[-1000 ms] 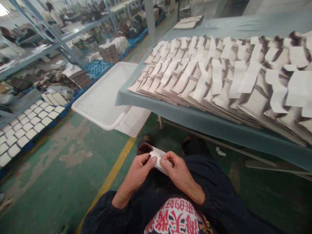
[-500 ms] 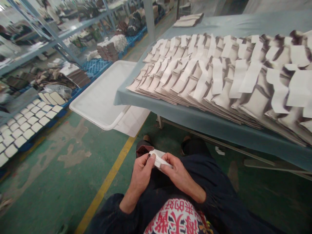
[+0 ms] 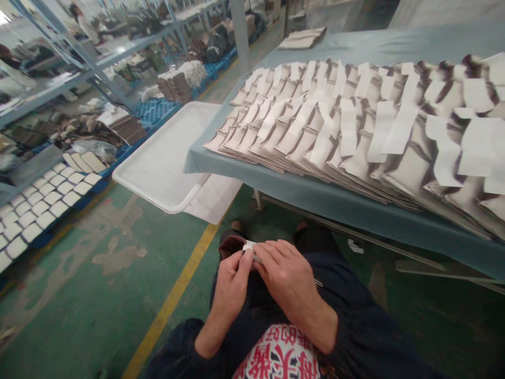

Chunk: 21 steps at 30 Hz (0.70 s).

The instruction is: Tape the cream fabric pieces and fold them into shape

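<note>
Low in front of my lap, my left hand point(image 3: 230, 284) is closed, its thumb and fingers pinching a dark reddish-brown piece point(image 3: 231, 243) and the white slip point(image 3: 249, 245) at its edge. The material of the brown piece cannot be made out. My right hand point(image 3: 290, 276) is curled beside it, back of the hand up, fingertips meeting the slip by my left thumb. From behind the right palm pokes the end of a slim metal tool point(image 3: 317, 282); its kind is hidden. Most of the slip lies under my fingers.
Rows of folded beige pieces point(image 3: 295, 142) with white paper strips cover a blue-grey clothed table point(image 3: 351, 181) ahead and right. A white plastic tub point(image 3: 165, 158) adjoins its left corner. Pallets of stacked pieces point(image 3: 39, 205) line the left. Yellow tape point(image 3: 173, 295) crosses the green floor.
My right hand has turned over, back upward, and closed in on my left thumb. The white slip shows less, and a metal end now shows behind the right hand.
</note>
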Each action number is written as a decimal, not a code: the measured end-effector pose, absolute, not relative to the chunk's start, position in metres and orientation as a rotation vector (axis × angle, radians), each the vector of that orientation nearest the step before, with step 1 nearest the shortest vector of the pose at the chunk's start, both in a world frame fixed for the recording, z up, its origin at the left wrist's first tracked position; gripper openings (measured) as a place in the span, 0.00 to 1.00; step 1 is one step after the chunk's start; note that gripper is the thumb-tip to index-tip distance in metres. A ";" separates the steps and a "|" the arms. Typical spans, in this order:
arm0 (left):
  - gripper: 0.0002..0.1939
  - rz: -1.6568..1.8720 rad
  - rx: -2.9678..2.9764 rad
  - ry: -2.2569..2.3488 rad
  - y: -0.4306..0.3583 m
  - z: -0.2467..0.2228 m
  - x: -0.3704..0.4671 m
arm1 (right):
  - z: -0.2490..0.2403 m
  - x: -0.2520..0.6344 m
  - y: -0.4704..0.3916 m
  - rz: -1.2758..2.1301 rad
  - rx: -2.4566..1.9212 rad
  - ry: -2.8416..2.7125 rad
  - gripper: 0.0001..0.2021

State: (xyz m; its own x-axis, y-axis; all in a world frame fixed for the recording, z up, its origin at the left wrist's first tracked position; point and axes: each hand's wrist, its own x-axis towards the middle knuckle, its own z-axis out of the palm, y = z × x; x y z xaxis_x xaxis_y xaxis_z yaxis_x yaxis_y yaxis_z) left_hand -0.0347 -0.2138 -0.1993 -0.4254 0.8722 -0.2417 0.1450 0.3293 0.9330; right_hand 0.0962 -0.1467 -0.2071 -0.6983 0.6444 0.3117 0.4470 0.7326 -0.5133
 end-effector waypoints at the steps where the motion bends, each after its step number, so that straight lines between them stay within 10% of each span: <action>1: 0.21 1.138 0.939 1.788 -0.215 -0.199 -0.034 | -0.209 0.096 -0.144 0.564 -0.853 -2.532 0.11; 11: 0.19 0.945 1.266 1.736 -0.218 -0.198 -0.021 | -0.189 0.101 -0.107 0.866 -0.840 -3.067 0.09; 17: 0.21 0.955 1.341 1.798 -0.216 -0.193 -0.007 | -0.168 0.095 -0.108 0.702 -1.069 -3.035 0.27; 21: 0.22 0.990 1.282 1.828 -0.222 -0.195 -0.006 | -0.176 0.094 -0.115 0.899 -1.019 -2.983 0.15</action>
State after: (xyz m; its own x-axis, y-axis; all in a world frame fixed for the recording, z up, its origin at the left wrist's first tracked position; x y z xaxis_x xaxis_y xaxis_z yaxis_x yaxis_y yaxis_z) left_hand -0.0063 -0.2222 -0.1946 -0.2794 0.9543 -0.1059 0.4327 0.2236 0.8733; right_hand 0.0940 -0.1150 -0.1761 -0.7982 0.5259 -0.2939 0.6007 0.6577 -0.4546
